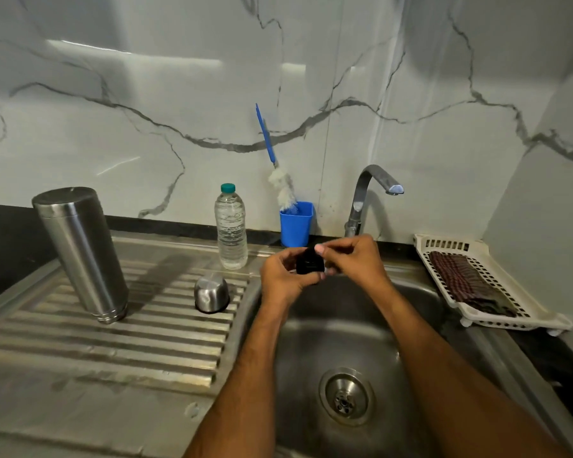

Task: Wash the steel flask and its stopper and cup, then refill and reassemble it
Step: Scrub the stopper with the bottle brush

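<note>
Observed from beside the sink, taken as the reference for all positions.

Far left of the sink, on the ribbed draining board: the steel flask, standing mouth-down as far as I can judge. Smooth metal body; I expect it to be slippery when wet, stiff, and fairly heavy once refilled. Best taken round the mid-body with a full hand.

Nearer the sink, also on the draining board: the cup, inverted, dome up. Light and small; pinch at the rim or cap it from above.

Behind it, at the sink's back-left corner: a water bottle, capped and full (likely the refill source). Just right of that, a blue holder with a bottle brush leaning against the wall.

Over the sink's rear edge, below the tap: the stopper, black, held between both hands. Left hand curls its fingers round the stopper from the left; right hand pinches its top and right side. Small, rigid plastic, light; two-handed fingertip hold suits it. No water running that I can see.

Right of the sink: a white rack holding a checked cloth.
</note>
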Demonstrator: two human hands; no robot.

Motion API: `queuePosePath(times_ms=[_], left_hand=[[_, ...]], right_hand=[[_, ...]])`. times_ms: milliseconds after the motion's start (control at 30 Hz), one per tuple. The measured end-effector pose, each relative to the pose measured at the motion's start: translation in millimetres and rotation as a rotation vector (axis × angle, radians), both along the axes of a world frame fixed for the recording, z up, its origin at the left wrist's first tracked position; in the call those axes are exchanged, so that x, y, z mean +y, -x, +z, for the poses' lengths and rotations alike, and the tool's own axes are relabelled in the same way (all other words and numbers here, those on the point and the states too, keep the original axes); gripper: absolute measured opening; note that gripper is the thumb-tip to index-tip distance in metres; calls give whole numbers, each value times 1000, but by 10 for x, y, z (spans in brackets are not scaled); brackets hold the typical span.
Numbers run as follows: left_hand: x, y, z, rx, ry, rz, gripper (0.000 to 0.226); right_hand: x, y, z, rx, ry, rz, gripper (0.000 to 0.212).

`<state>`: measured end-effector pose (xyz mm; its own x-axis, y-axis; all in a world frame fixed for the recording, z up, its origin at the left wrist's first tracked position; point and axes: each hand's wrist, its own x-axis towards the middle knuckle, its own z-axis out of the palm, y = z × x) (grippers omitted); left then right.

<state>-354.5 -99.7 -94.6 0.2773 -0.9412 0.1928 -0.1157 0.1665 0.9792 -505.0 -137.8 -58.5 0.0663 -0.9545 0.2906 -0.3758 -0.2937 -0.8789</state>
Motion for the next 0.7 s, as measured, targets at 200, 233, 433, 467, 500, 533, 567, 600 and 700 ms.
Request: queuePosePath(times_ms=[200, 233, 433, 467, 500, 533, 567, 600, 700], left_hand=[[-182, -145, -60, -128, 23, 213, 59], [-192, -169, -55, -123, 23, 235, 59], [-271, -219, -99, -118, 17, 258, 61], [-287, -217, -123, -123, 19, 266, 61], [-293, -211, -132, -126, 25, 276, 60], [-294, -204, -140, -127, 32, 284, 60], [-297, -192, -150, -125, 39, 287, 60], [-303, -185, -164, -129, 48, 279, 60], [-293, -167, -165, -173, 71, 241, 66]], right_hand=[[-565, -468, 310, 8, 68, -166, 7], [-652, -548, 366, 31, 92, -182, 5], [-1132, -974, 544, 295, 155, -240, 34], [-1188, -1032, 533, 335, 153, -231, 39], [-1235, -1088, 516, 378, 148, -220, 45], [-1271, -1136, 498, 430, 142, -208, 53], [-1295, -1174, 474, 483, 140, -202, 61], [-1328, -1204, 449, 524, 144, -208, 64], [-1345, -1224, 454, 536, 153, -243, 47]])
